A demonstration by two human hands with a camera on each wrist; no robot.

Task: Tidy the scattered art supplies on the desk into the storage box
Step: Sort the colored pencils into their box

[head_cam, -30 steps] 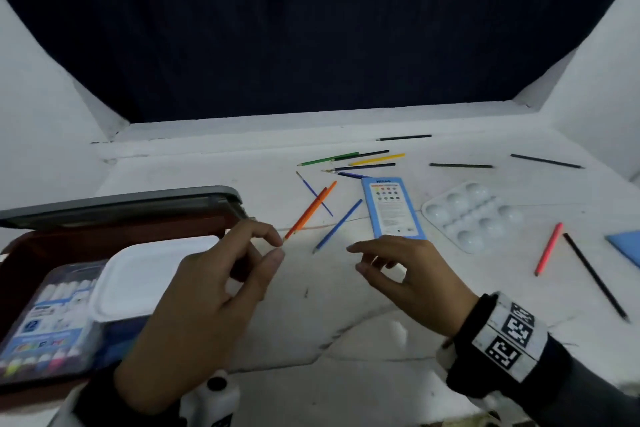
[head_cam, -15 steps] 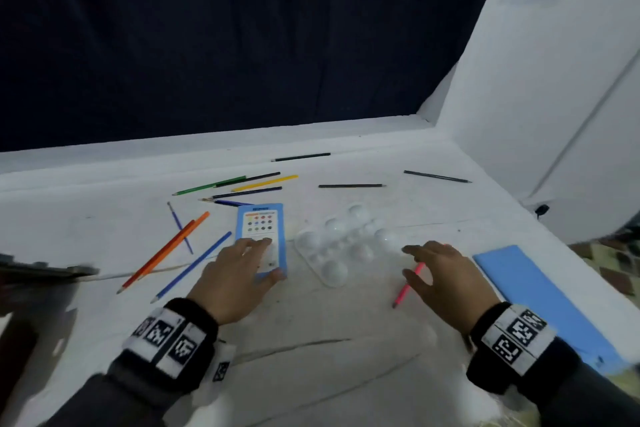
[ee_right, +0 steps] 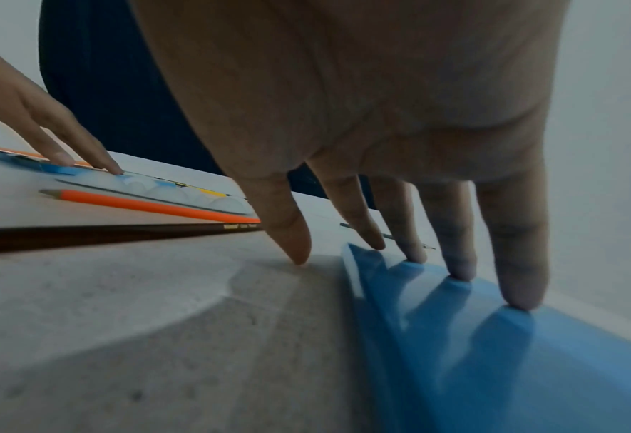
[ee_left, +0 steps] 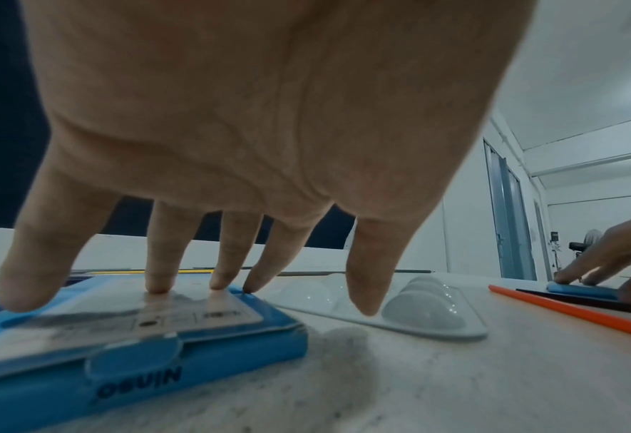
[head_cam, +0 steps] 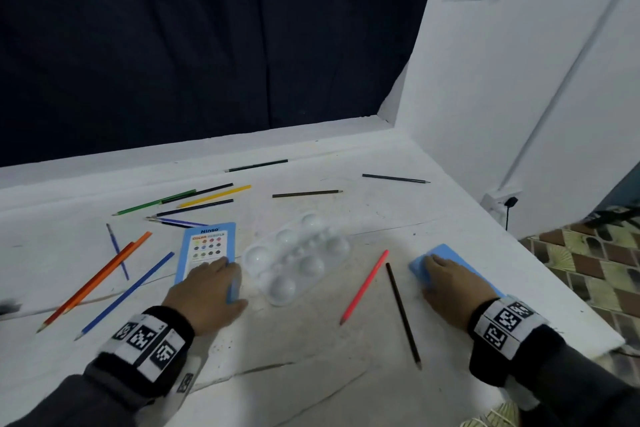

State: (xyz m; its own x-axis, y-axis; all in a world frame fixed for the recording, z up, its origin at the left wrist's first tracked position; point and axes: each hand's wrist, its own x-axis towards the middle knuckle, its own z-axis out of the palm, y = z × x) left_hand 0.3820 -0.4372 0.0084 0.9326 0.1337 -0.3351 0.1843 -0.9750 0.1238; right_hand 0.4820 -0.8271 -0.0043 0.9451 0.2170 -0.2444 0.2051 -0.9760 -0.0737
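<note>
A blue Ninso pencil box (head_cam: 207,246) lies flat on the white desk, left of a white paint palette (head_cam: 298,256). My left hand (head_cam: 225,282) rests on the box's near end with straight fingers (ee_left: 158,281) on its lid (ee_left: 139,351); the thumb hangs over the palette edge (ee_left: 417,310). My right hand (head_cam: 433,277) presses straight fingers (ee_right: 461,263) on a flat blue pad (head_cam: 419,263) by the desk's right edge, thumb on the desk beside the pad (ee_right: 491,351). A coral pencil (head_cam: 365,286) and a dark pencil (head_cam: 403,315) lie between the hands. The storage box is out of view.
Two orange pencils (head_cam: 97,281), a blue pencil (head_cam: 124,295) and a thin brush (head_cam: 117,251) lie at the left. Green (head_cam: 152,206), yellow (head_cam: 214,196) and several dark pencils lie further back. The desk ends at right (head_cam: 571,305), with a white wall behind.
The view has swung right, and the storage box has left the frame. My left hand settled lower on the pencil box. My right hand moved right from the coral pencil onto the blue pad.
</note>
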